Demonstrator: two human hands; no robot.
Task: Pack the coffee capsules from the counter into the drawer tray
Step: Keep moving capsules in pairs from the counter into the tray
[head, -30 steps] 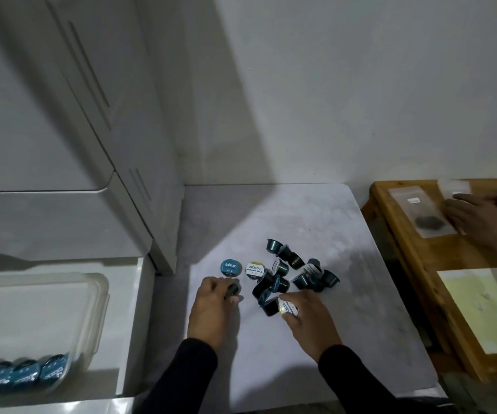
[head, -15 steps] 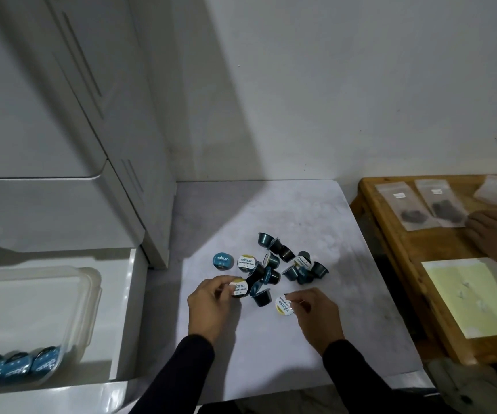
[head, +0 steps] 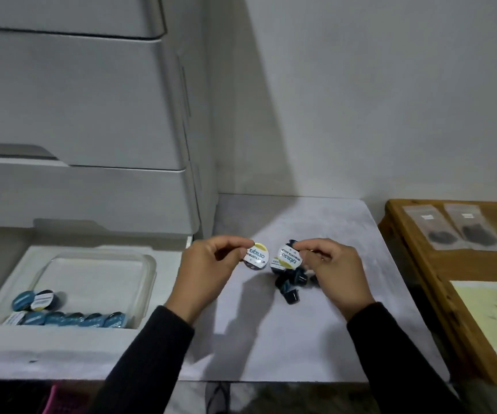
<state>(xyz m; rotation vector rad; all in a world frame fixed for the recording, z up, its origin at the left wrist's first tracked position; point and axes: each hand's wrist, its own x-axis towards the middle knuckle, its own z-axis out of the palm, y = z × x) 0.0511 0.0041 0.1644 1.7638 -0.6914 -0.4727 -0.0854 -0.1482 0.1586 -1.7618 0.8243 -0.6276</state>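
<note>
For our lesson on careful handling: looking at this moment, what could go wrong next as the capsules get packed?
1. Each hand, left hand and right hand, pinches one capsule only at its rim, so one might slip.
2. The loose capsules beneath could get knocked and roll.
3. The tray already holds rows; careless dropping may topple them.

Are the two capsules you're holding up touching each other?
Apart. The head view shows a clear strip of counter between the left capsule in the left hand and the right capsule in the right hand.

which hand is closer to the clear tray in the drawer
Left. The left hand is just right of the clear tray; the right hand is farther right, over the capsule pile.
</note>
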